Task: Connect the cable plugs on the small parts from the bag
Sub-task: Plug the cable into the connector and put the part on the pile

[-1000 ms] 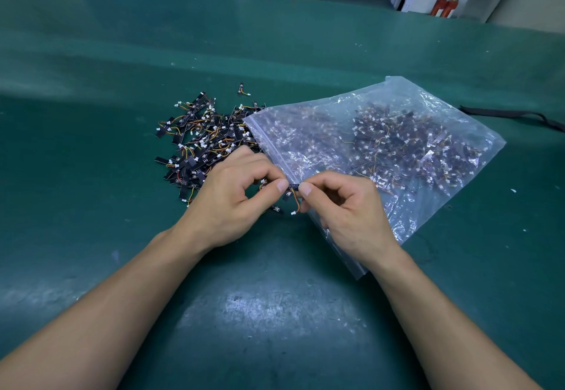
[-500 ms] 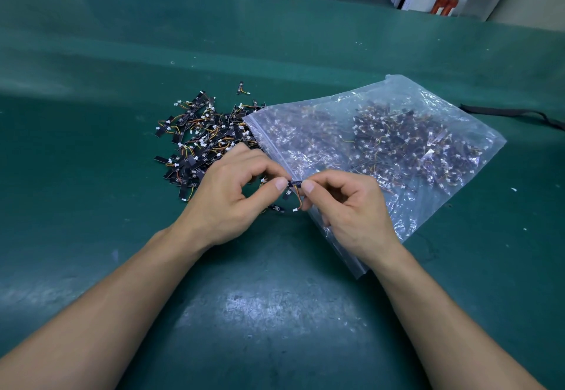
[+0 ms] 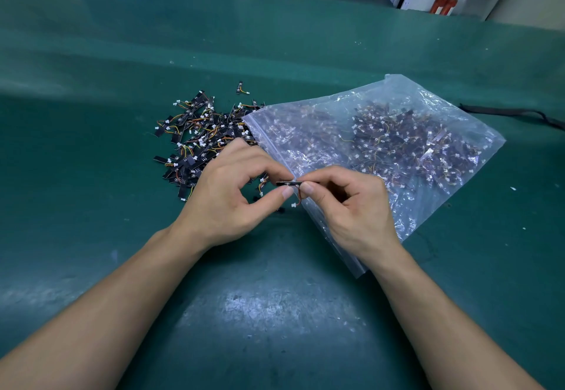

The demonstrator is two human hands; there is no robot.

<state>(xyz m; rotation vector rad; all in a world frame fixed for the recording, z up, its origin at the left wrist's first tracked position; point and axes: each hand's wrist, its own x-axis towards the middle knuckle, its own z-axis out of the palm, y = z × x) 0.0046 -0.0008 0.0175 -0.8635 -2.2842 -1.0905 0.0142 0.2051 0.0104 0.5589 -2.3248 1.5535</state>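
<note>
Hardly anything has shifted over the last second: your hands keep the same spot at the bag's zip edge, and the black strip shows a little more plainly between the fingertips.

Left hand point(image 3: 226, 194): thumb and index finger pinch the left end of the small part point(image 3: 286, 183), other fingers curled. Right hand point(image 3: 351, 206): thumb and index finger clamp its right end, remaining fingers tucked in.

You hold the part roughly level, just above the tabletop point(image 3: 91, 206), at the zip edge of the bag point(image 3: 382, 145). A reddish wire loops down from it and ends in a white plug point(image 3: 293, 205), which hangs free.

The bag is clear plastic, lying flat to the right, with many more parts inside.

A loose pile point(image 3: 198, 139) of the same black strips with wires and white plugs lies left of the bag, reaching its zip edge and partly hidden behind your left hand.

A black strap point(image 3: 513, 113) lies at the far right.
</note>
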